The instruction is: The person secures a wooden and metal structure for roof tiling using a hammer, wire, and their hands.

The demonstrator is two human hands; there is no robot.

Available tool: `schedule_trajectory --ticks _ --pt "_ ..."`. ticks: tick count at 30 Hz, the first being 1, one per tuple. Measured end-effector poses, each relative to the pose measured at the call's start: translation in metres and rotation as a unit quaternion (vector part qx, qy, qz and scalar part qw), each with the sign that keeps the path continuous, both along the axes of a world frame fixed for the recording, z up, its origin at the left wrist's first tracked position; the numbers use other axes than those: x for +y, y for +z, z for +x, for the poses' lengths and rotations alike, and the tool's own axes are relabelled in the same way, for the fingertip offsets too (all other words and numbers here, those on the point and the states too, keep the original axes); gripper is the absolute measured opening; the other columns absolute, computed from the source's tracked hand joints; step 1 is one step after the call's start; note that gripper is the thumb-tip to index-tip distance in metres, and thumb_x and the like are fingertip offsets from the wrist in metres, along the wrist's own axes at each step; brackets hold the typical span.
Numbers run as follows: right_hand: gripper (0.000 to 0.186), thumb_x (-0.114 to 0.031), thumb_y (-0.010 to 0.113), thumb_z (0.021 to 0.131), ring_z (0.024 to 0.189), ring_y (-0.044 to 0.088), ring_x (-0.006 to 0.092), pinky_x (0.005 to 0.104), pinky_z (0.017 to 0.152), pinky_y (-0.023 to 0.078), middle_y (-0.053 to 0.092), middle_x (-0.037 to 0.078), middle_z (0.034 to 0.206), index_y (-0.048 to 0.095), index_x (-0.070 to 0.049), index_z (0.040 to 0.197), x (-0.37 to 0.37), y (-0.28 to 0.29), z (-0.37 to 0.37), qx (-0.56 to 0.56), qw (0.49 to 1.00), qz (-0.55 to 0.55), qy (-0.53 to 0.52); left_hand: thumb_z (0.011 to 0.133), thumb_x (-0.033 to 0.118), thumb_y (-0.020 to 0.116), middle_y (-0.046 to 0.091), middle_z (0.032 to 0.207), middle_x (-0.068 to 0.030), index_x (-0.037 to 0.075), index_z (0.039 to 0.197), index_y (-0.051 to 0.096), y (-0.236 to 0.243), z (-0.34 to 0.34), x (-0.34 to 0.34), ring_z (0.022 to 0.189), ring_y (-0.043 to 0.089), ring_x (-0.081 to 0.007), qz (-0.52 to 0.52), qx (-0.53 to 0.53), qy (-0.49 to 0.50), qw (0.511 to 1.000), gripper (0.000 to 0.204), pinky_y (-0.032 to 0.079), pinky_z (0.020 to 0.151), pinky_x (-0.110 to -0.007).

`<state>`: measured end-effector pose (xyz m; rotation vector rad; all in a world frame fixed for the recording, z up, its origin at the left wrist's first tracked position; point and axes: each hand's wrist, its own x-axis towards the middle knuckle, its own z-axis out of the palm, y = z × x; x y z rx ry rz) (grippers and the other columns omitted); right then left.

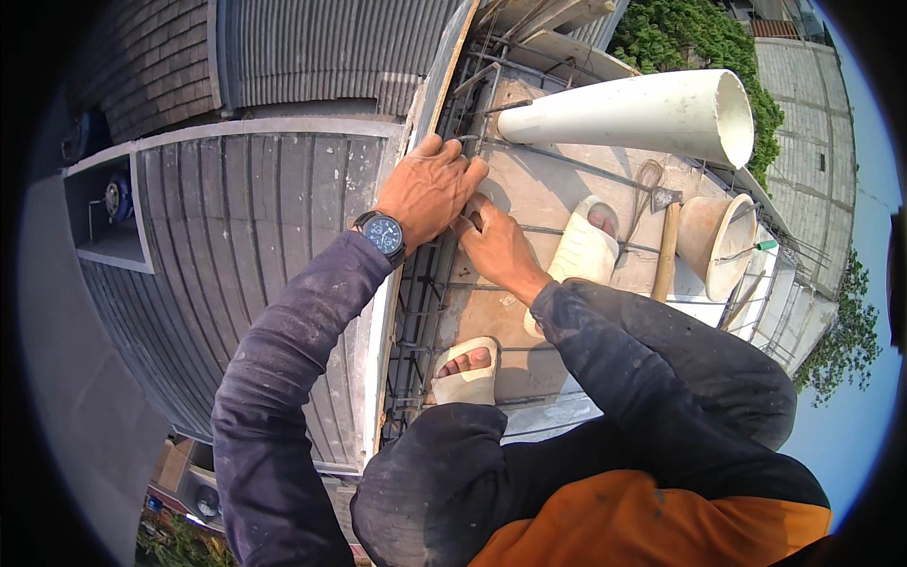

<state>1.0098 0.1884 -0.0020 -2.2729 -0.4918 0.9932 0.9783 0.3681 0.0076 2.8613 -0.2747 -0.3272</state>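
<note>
My left hand (430,192), with a dark wristwatch (383,234) at its wrist, rests over the board edge with its fingers curled down. My right hand (504,248) meets it from the right, fingertips pinched together close to the left fingers. Both work at the steel rebar (416,326) running along the inside of an upright formwork board (385,350). Whatever lies between the fingers is hidden by the hands. Thin crossing rods (529,350) stretch over the wooden deck (477,317) beside them.
A large white pipe (624,118) lies beyond my right hand. To the right are a hatchet (667,236), a coil of wire (646,180) and a pale bucket (709,241) on its side. My sandalled feet (468,369) stand among rods. Left of the board, a ribbed roof (255,217) lies below.
</note>
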Motion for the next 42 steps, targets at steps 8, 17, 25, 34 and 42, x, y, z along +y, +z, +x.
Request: schedule_trajectory --ticks 8,17,25,34,42 --pt "0.035 -0.027 0.063 0.11 0.056 0.066 0.0184 0.0333 0.049 0.052 0.074 0.014 0.081 0.063 0.002 0.13 0.027 0.012 0.02 0.252 0.965 -0.052 -0.049 0.092 0.026 0.077 0.076 0.08 -0.0127 0.004 0.111 0.061 -0.016 0.03 0.005 0.075 0.076 -0.0323 -0.048 0.018 0.022 0.998 0.034 0.054 0.085 -0.043" --pt "0.025 -0.023 0.065 0.099 0.083 0.074 0.0391 0.0501 0.08 0.058 0.077 0.017 0.088 0.078 -0.003 0.105 0.021 0.005 0.041 -0.147 0.981 -0.023 0.124 0.093 0.012 0.071 0.068 0.122 -0.003 0.013 0.121 0.064 -0.01 -0.019 0.016 0.122 0.063 -0.0249 -0.065 -0.207 0.081 0.973 0.029 0.043 0.112 -0.046" --pt "0.04 -0.036 0.06 0.11 0.059 0.055 0.0073 0.0279 0.054 0.05 0.054 -0.004 0.069 0.076 0.0 0.104 0.062 0.018 0.084 0.165 0.985 -0.035 0.023 0.095 0.021 0.069 0.052 0.163 0.0028 0.018 0.142 0.069 -0.035 -0.09 -0.036 0.162 0.029 -0.0214 -0.018 -0.106 0.192 0.975 0.047 0.008 0.134 -0.055" --pt "0.058 -0.049 0.063 0.109 0.049 0.047 0.0056 0.0231 0.042 0.041 0.053 -0.003 0.064 0.075 0.007 0.105 0.063 0.014 0.085 0.197 0.98 0.014 -0.028 0.099 0.025 0.064 0.039 0.174 0.002 0.019 0.163 0.046 -0.041 -0.087 -0.048 0.166 0.021 -0.0217 0.014 -0.085 0.211 0.974 0.067 0.001 0.134 -0.056" --pt "0.061 -0.05 0.059 0.107 0.057 0.058 0.0077 0.0254 0.046 0.049 0.064 0.003 0.075 0.072 0.008 0.12 0.048 0.012 0.079 0.302 0.938 0.105 -0.135 0.1 0.038 0.066 0.041 0.172 0.0014 0.016 0.165 0.044 -0.03 -0.081 -0.053 0.166 0.021 -0.0231 0.056 -0.044 0.218 0.973 0.072 0.002 0.133 -0.057"
